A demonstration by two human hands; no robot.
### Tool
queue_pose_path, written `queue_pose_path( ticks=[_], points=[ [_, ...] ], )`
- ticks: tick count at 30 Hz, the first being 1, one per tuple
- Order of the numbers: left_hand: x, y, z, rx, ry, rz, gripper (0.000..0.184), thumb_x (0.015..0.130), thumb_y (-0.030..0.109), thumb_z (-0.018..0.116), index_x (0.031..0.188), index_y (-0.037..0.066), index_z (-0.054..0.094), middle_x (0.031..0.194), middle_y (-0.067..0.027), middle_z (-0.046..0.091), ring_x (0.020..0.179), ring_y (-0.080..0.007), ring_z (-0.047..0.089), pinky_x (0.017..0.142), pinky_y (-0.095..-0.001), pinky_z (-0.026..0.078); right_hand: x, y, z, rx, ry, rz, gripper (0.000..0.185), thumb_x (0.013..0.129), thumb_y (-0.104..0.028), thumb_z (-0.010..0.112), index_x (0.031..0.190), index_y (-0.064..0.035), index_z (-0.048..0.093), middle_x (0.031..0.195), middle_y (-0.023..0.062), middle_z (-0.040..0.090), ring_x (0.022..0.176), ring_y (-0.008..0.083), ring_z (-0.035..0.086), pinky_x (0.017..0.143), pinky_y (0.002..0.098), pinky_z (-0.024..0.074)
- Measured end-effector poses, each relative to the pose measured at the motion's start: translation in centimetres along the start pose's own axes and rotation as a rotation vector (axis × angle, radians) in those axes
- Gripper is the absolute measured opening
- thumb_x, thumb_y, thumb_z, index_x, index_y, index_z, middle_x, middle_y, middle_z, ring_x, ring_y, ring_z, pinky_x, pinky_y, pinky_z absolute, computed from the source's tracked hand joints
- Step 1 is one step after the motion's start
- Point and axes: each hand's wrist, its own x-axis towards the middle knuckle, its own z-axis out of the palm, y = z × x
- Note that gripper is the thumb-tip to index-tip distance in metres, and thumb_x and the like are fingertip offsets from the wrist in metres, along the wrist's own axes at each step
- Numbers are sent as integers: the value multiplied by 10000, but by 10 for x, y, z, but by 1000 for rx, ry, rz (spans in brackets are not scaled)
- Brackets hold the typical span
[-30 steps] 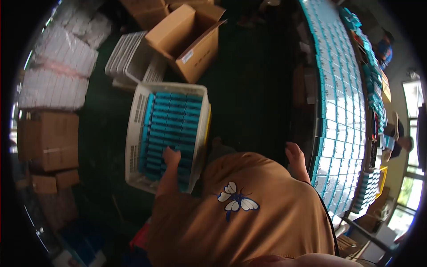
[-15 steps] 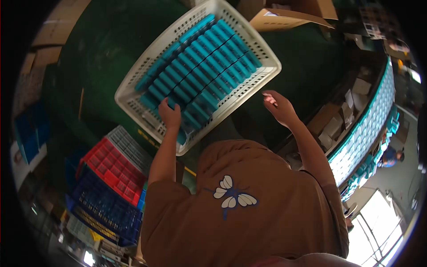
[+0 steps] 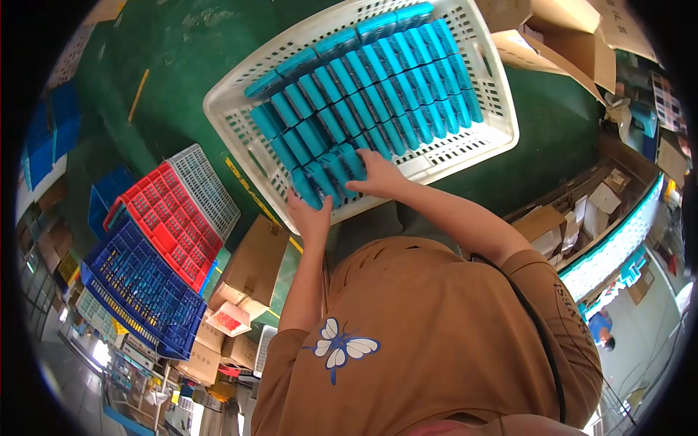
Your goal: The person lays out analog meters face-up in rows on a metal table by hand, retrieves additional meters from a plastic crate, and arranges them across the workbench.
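A white perforated plastic basket [image 3: 502, 131] holds rows of teal box-like packs [image 3: 378, 62], most standing on edge. At the near left corner, a short row of teal packs [image 3: 327, 174] lies between my two hands. My left hand [image 3: 311, 216] presses on the left end of this row, its thumb and fingers bent around the near packs. My right hand [image 3: 379, 178] grips the right end with thumb and fingers. The undersides of these packs are hidden.
Red [image 3: 171, 218] and blue [image 3: 142, 287] plastic crates stand at the left, beside a cardboard box [image 3: 254, 261]. Open cartons [image 3: 552, 43] lie beyond the basket at upper right. A curved, brightly lit bench [image 3: 611, 240] runs along the right, where another person [image 3: 601, 328] shows.
My right hand has come from outside the basket onto the teal packs. My left hand is now at the opposite end of that row. The view has shifted and turned.
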Motion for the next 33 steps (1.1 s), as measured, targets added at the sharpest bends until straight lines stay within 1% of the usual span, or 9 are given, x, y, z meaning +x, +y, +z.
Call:
queue_pose_path(
  ticks=[4, 8, 15, 17, 22, 25, 27, 31, 33],
  points=[
    [-1, 18, 4, -10, 47, -124, 1112, 680, 377, 864, 1475, -83, 237, 1417, -308, 403, 1298, -458, 429, 1070, -486, 398, 5, -29, 12, -50, -2, 182, 1189, 666, -623, 803, 1457, 89, 274, 1349, 307, 495, 1200, 438, 573, 969, 484, 502],
    [6, 26, 7, 0, -5, -185, 1210, 601, 442, 896, 1466, -97, 243, 1400, -314, 433, 1273, -452, 474, 1048, -471, 429, 19, -39, 4, -39, 2, 270, 1137, 623, -633, 828, 1362, 79, 339, 1075, 248, 664, 995, 391, 684, 860, 452, 555],
    [11, 27, 15, -23, 54, -102, 1202, 582, 450, 897, 1458, -95, 281, 1381, -314, 466, 1270, -442, 492, 1068, -462, 414, 5, -29, 9, 28, 256, 136, 911, 621, -473, 853, 1261, -9, 400, 986, 263, 678, 943, 435, 676, 810, 490, 545],
    [8, 48, 7, 55, 185, 95, 1196, 596, 439, 906, 1467, -82, 275, 1379, -313, 466, 1270, -444, 490, 1066, -472, 414, -15, -39, 0, 97, 357, 112, 874, 637, -449, 844, 1260, -24, 402, 970, 264, 675, 936, 442, 673, 812, 496, 542],
    [5, 144, -29, 56, 171, 391, 1192, 643, 374, 915, 1486, -89, 210, 1434, -312, 400, 1322, -474, 417, 1103, -517, 362, -69, -67, -62, 278, 644, 89, 908, 649, -443, 844, 1329, -45, 391, 921, 230, 672, 891, 425, 681, 776, 489, 540],
    [-6, 210, -24, -28, 138, 838, 1207, 654, 335, 917, 1500, -96, 172, 1477, -310, 349, 1343, -478, 392, 1116, -532, 336, -133, -69, -110, 325, 887, 123, 919, 654, -446, 847, 1345, -45, 393, 878, 214, 670, 842, 416, 685, 749, 487, 539],
    [-29, 256, -11, -53, 45, 1000, 1202, 652, 309, 919, 1503, -93, 170, 1471, -301, 354, 1340, -478, 390, 1115, -534, 330, -168, -49, -120, 329, 1153, 107, 943, 646, -446, 860, 1360, -44, 394, 843, 211, 662, 790, 415, 683, 718, 479, 543],
    [-114, 323, 28, -141, -127, 1310, 1226, 620, 249, 938, 1520, -51, 162, 1439, -281, 382, 1312, -459, 421, 1102, -534, 336, -288, -30, -125, 402, 1547, 231, 912, 632, -377, 874, 1329, -17, 411, 1011, 255, 670, 937, 413, 689, 841, 447, 565],
    [-175, 335, 52, -194, -222, 1496, 1230, 615, 253, 944, 1520, -38, 165, 1441, -280, 382, 1309, -453, 428, 1097, -542, 341, -350, -10, -99, 425, 1776, 275, 877, 634, -352, 874, 1319, -31, 429, 1013, 247, 678, 934, 407, 698, 825, 439, 575]
  ],
)
